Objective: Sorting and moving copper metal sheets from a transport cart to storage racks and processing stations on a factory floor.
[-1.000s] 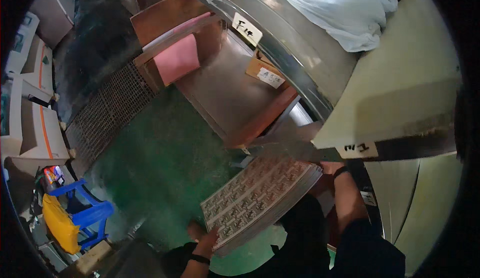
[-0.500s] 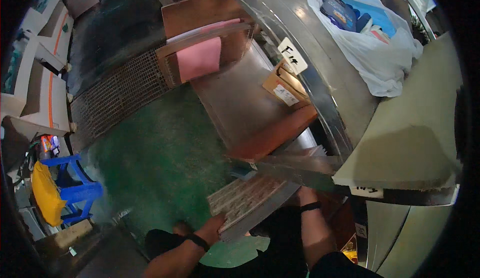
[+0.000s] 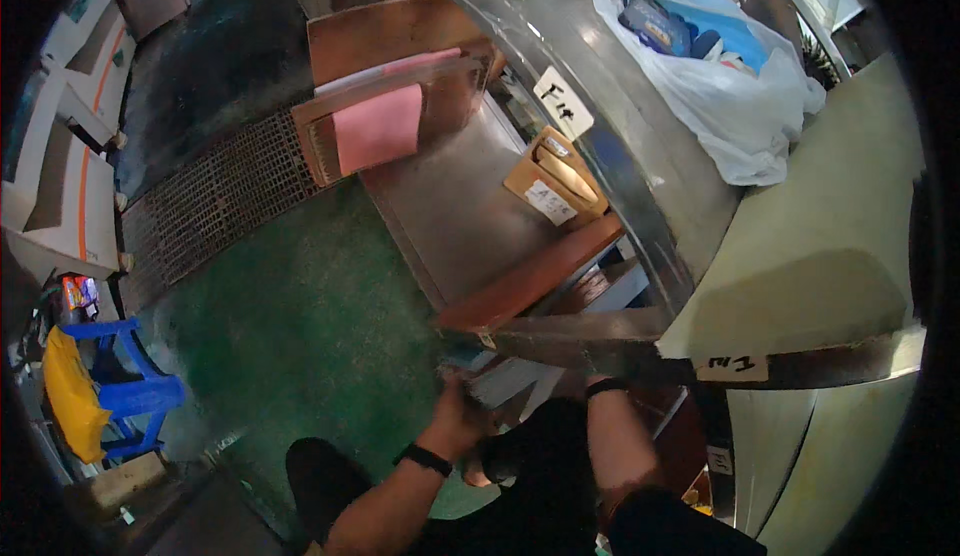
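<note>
My left hand (image 3: 459, 422) is at the near end of a grey-edged slab (image 3: 508, 384), its thumb and fingers apart. It seems to touch the slab's end, though the dim light blurs the contact. Most of the slab is out of sight below the dark table edge (image 3: 600, 348). My right forearm (image 3: 622, 438), with a black band at the wrist, reaches under that same edge, which hides the fingers of my right hand (image 3: 592, 380).
A metal cart (image 3: 465, 211) with reddish-brown end boards holds a cardboard box (image 3: 556, 178) and a pink sheet (image 3: 377, 129). On the worktop lies a white plastic bag (image 3: 757, 146) beside pale green sheets (image 3: 800, 296). A blue stool (image 3: 142, 393) with a yellow bag (image 3: 74, 401) stands left.
The slab, with its brown ribbed top, has gone from between my hands to mostly under the table edge. My left hand has moved up and right. The view has shifted slightly.
</note>
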Demonstrator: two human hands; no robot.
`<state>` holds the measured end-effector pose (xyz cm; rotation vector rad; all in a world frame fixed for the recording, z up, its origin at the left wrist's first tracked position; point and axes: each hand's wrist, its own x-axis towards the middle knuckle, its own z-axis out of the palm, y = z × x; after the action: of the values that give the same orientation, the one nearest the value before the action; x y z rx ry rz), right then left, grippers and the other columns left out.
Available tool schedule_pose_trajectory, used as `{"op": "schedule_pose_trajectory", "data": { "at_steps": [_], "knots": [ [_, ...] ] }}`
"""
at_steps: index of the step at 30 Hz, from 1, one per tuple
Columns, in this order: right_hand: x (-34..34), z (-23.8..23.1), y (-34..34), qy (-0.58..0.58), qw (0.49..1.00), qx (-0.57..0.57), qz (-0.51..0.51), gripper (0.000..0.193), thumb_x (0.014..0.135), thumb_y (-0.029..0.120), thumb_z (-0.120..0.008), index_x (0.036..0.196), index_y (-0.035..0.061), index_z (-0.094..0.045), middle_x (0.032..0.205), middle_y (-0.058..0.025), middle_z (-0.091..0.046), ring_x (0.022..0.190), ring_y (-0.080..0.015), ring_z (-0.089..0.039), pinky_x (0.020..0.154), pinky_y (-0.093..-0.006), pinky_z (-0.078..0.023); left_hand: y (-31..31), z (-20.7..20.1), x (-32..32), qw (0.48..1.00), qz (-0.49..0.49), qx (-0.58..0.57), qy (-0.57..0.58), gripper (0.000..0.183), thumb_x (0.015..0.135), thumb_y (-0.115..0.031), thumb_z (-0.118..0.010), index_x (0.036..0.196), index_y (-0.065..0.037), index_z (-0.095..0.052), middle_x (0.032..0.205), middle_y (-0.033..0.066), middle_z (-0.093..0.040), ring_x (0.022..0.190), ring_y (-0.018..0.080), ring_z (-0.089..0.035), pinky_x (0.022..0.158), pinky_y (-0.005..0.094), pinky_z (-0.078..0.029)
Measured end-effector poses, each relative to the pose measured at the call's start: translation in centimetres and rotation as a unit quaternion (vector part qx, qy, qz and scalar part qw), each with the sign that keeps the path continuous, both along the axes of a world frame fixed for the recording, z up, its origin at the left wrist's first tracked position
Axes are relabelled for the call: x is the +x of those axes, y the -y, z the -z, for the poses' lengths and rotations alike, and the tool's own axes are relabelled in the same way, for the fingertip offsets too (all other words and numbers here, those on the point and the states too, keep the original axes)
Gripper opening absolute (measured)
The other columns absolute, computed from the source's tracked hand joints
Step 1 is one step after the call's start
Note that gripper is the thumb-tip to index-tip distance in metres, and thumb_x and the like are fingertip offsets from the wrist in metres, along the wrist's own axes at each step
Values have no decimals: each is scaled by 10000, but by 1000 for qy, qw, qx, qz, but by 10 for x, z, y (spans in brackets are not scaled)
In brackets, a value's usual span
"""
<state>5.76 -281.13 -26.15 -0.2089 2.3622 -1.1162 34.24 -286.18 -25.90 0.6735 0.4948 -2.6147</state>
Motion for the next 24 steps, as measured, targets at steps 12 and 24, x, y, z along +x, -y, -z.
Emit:
{"op": "schedule_pose_trajectory", "data": {
  "at_steps": [12,24],
  "knots": [
    [22,34,-22,-34,858,342,-382,727,906,628,-431,1380,76,-442,1376,-103,-465,1237,-277,-455,1028,-435,-387,-62,-62,115,955,90,-6,282,724,976,-542,-393,1372,60,-318,1346,260,-446,1216,389,-487,1033,492,-409],
    [229,-207,-114,278,923,45,-261,541,963,480,-505,1297,54,-497,1183,-67,-590,1029,-188,-583,812,-311,-488,-70,-261,143,931,208,-118,277,515,995,-445,-438,1196,28,-466,1206,227,-552,1134,358,-545,962,462,-454]
  ]
}}
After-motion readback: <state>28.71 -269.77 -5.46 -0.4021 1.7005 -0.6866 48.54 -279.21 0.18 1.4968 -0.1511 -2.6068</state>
